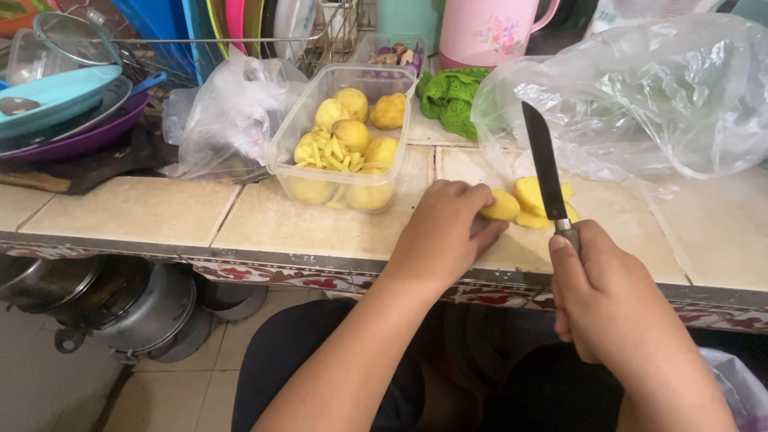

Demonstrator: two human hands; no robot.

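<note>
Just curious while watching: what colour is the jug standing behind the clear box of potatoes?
The jug is pink with a small flower print, seen in the head view.

Yellow peeled potato slices (530, 202) on tiled counter (136, 210)
</note>
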